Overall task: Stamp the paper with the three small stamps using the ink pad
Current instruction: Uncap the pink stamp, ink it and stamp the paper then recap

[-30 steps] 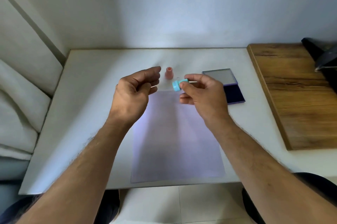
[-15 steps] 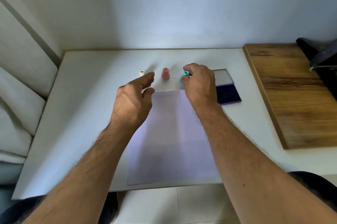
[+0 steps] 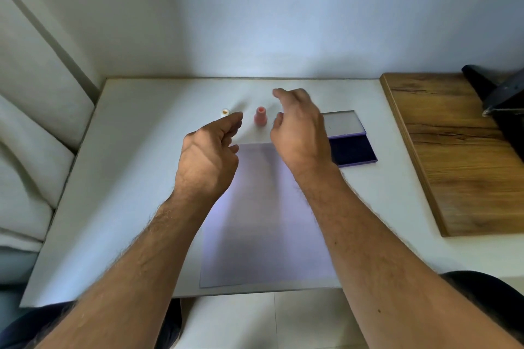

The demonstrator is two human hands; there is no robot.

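Paper (image 3: 266, 215) is laid flat on the white table (image 3: 136, 178) in the head view, its far edge partly covered by both hands. Beyond that edge a pink stamp (image 3: 261, 116) is seen standing upright, with a small white stamp (image 3: 225, 112) well to its left. The open ink pad (image 3: 351, 140) is placed just right of the paper. The left hand (image 3: 208, 158) is held above the table with loosely curled fingers, nothing gripped. The right hand (image 3: 300, 127) is raised beside the pink stamp, fingers relaxed and empty. A third stamp cannot be made out. A wooden board (image 3: 459, 155) is set at the right.
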